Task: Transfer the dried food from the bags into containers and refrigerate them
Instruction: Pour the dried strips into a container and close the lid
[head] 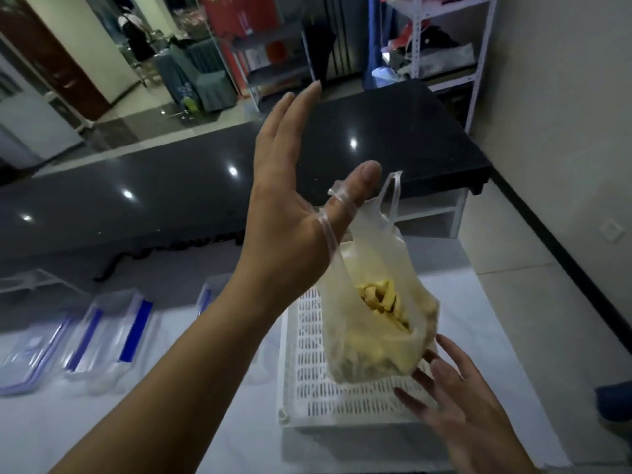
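Note:
A thin translucent plastic bag [369, 350] of yellow dried food pieces [383, 302] hangs in the air above a white slotted basket [325, 401]. One bag handle is looped over the thumb of my left hand [290, 213], which is raised with its fingers straight; the other handle stands loose. Under the bag's right bottom corner my right hand [458, 398] is spread, its fingertips at or touching the bag. Clear plastic containers with blue-edged lids [102, 336] lie blurred on the table to the left.
The basket and containers rest on a white table [212, 425]. A long black glossy counter [171, 186] runs behind it. Metal shelving [444, 39] stands at the back right, and a tiled floor [533, 268] runs along the wall on the right.

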A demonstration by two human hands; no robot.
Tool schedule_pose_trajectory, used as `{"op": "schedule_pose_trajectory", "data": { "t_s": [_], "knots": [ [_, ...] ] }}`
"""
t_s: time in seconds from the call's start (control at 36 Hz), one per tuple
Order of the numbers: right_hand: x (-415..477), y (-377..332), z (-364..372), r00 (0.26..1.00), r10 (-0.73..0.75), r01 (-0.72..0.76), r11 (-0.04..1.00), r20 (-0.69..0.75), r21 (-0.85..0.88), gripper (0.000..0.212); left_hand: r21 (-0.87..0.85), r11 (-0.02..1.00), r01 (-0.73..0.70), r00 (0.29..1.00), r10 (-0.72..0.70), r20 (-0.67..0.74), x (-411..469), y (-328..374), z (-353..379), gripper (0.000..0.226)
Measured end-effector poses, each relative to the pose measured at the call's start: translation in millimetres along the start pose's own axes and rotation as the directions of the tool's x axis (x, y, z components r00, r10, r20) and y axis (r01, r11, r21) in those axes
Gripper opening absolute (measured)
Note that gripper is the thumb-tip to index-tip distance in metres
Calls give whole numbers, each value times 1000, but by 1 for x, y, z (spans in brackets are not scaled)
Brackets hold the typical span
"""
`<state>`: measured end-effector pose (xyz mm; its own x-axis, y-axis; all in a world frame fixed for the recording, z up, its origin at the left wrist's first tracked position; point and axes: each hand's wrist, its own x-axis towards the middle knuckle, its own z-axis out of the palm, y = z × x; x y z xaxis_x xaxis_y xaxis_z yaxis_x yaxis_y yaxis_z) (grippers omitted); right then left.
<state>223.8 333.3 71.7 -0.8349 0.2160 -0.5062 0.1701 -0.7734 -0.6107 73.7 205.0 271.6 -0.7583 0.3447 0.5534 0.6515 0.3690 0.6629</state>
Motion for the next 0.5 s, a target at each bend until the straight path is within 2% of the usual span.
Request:
{"op": "schedule_pose_trajectory", "data": {
  "t_s": [0.06, 0.11, 0.14, 0.19, 0.22, 0.31, 0.42, 0.5],
  "knots": [
    [5, 2, 9, 994, 89, -94, 991, 58, 92, 53, -21, 999, 24, 1000, -25, -18, -2, -1, -11, 78],
    [9, 3, 22, 964, 196, -226, 960, 179, 167, 41, -36, 999, 34, 999, -35, -20, -3, -3, -20, 81],
    [10, 4, 29, 942, 225, -273, 946, 249, 175, 44, -42, 998, 38, 999, -39, -18, -5, -5, -25, 82],
    [13, 7, 39, 915, 246, -318, 927, 321, 197, 73, -44, 998, 41, 999, -42, -22, -7, -12, -34, 82],
    [14, 10, 43, 907, 256, -335, 919, 334, 206, 82, -45, 998, 44, 999, -45, -30, -9, -17, -40, 82],
    [13, 19, 55, 891, 257, -336, 928, 375, 161, 80, -74, 996, 49, 994, -56, -95, -14, -36, -63, 82],
    [18, 29, 58, 886, 286, -352, 927, 364, 129, 90, -38, 999, 24, 986, -30, -163, -29, -58, -91, 89],
    [21, 34, 64, 885, 260, -326, 938, 386, 116, 74, 60, 997, -53, 982, 63, -178, -40, -72, -105, 93]
  ]
}}
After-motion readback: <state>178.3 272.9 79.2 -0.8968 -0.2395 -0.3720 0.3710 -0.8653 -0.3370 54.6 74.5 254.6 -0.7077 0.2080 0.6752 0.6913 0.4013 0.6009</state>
